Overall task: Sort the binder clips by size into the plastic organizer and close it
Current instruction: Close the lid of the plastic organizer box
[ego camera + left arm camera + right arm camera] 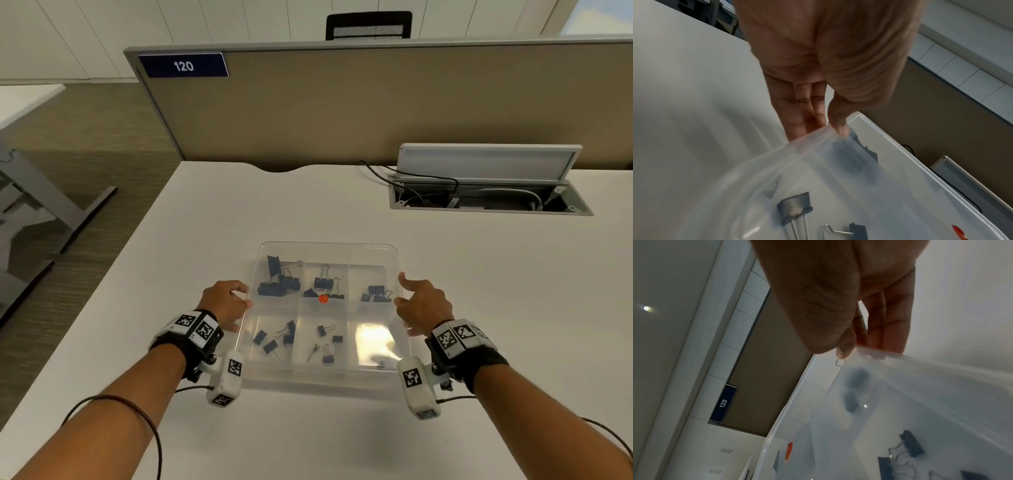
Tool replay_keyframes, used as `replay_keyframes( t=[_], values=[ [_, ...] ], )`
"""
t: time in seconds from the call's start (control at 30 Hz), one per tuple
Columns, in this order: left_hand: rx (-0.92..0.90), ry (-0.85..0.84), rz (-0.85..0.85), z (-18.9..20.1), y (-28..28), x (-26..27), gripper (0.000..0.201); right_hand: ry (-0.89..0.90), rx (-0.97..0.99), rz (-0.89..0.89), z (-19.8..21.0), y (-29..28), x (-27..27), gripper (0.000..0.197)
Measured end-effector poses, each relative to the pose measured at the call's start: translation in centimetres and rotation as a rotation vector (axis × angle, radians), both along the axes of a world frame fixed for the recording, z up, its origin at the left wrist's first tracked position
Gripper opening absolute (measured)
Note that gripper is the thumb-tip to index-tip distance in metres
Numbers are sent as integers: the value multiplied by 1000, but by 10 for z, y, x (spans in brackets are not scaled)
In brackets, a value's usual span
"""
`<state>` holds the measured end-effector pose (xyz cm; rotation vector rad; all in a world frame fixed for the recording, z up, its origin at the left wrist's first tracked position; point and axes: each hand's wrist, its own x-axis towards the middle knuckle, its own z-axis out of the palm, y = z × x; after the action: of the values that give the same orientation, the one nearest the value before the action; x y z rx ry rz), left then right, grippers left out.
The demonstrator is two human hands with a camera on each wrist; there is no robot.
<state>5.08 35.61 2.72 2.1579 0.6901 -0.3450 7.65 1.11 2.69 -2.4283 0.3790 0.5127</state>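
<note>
Standing under everything is the desk, white and broad, with the organizer resting on it between the two hands. Its clear lid lies over the compartments, and both hands take that lid by its side edges: the left hand pinches the left edge, thumb on top and fingers beneath, and the right hand pinches the right edge the same way, thumb above, fingers under. Whether the lid is fully seated cannot be told. Just inward of the left grip sit the biggest clips, heaped in the far left compartment; midway between the grips lie middle-sized ones beside a small red dot on the lid; just inward of the right grip sits another small heap. Nearer the wrists, the left and middle compartments hold smaller clips and the smallest, loosely scattered, while the one by the right wrist shows only glare. Beyond both grips, well apart, an open cable box is sunk into the desk before a tan partition.
</note>
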Motion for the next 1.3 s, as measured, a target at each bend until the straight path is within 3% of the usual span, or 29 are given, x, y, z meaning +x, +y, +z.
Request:
replay_keyframes(
  t=[0.2, 0.37, 0.47, 0.57, 0.67, 0.87, 1.17, 1.3],
  values=[
    [22, -141, -74, -7, -2, -6, 45, -70, 10, -80, -1, 4, -9, 44],
    [254, -210, -313, -15, 1, -13, 46, -228, -249, 31, 0, 11, -26, 24],
    [346, -240, -516, -14, 6, -27, 65, -271, -295, 179, -3, 9, -38, 39],
    [348, -121, -716, -9, 11, -46, 110, -161, -226, 346, -7, 2, -57, 78],
    [353, -47, -789, -3, 14, -51, 128, -54, -202, 451, -3, -5, -71, 104],
    [351, -20, -810, -4, 14, -47, 130, 48, -219, 516, 3, -12, -67, 127],
    [368, -47, -831, -11, 15, -47, 125, 80, -368, 608, 10, -11, -67, 116],
    [356, -71, -825, -9, 16, -45, 124, 85, -335, 598, 11, -13, -67, 117]
  ],
)
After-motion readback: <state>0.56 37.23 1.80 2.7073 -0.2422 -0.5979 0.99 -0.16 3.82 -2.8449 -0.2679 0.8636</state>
